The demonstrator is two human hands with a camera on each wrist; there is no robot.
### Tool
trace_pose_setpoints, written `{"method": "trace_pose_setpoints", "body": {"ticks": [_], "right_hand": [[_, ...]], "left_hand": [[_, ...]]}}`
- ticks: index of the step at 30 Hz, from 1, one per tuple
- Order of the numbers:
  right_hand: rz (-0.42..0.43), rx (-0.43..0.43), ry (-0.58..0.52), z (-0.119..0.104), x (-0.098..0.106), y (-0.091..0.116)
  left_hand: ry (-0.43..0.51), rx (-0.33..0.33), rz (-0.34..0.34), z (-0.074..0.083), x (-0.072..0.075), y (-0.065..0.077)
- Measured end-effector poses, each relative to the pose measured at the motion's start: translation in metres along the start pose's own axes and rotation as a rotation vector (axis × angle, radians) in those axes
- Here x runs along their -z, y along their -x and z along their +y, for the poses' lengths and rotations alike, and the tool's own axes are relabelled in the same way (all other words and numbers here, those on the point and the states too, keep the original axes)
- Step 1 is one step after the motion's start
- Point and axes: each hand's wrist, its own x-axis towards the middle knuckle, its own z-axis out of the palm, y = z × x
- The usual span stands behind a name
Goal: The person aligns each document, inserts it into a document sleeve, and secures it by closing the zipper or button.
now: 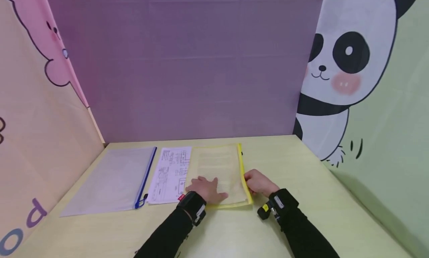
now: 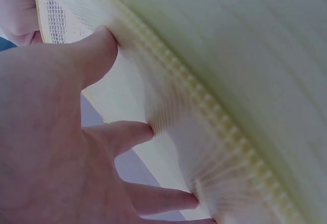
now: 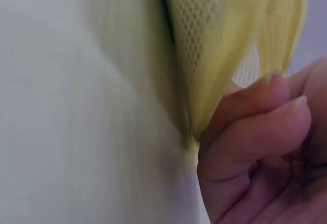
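A yellow-edged mesh zipper pouch [image 1: 214, 157] lies on the table, with a printed sheet showing faintly through it. Spread across its lower part, my left hand [image 1: 206, 190] presses the surface with its fingertips; in the left wrist view, creases fan out from the fingers [image 2: 127, 134]. At the pouch's right side, my right hand [image 1: 259, 181] pinches the yellow zipper edge [image 3: 230, 75] with curled fingers. Two yellow strips stand apart there in the right wrist view. Partly under the pouch's left side is a white sheet [image 1: 167, 172] with printed diagrams.
A clear pouch [image 1: 110, 180] with a blue zipper edge lies at the left of the pale wooden table [image 1: 321, 220]. A small red tag [image 1: 181, 197] shows beside my left wrist. A purple panel [image 1: 201, 64] stands along the table's back, with printed side walls.
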Motion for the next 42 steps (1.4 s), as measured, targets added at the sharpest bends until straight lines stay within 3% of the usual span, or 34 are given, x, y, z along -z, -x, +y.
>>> {"method": "trace_pose_setpoints", "body": {"ticks": [14,20,25,32,37,42], "right_hand": [[-0.014,0.029,0.013,0.001,-0.001,0.002],[-0.065,0.04,0.044,-0.001,-0.002,0.001],[-0.114,0.05,0.069,-0.003,0.003,0.002],[-0.095,0.021,0.107,-0.007,0.012,0.006],[-0.051,-0.025,0.157,-0.009,0.019,0.005],[-0.03,-0.039,0.259,-0.007,0.031,0.0]], "left_hand": [[-0.02,-0.005,-0.006,-0.003,-0.001,0.0],[0.014,-0.012,-0.022,-0.01,0.001,-0.001],[0.04,0.021,-0.017,-0.008,0.0,-0.005],[-0.044,0.043,0.022,0.002,0.001,-0.002],[-0.069,0.001,0.018,-0.003,-0.001,-0.003],[-0.038,-0.093,-0.039,-0.017,-0.001,-0.011]]}}
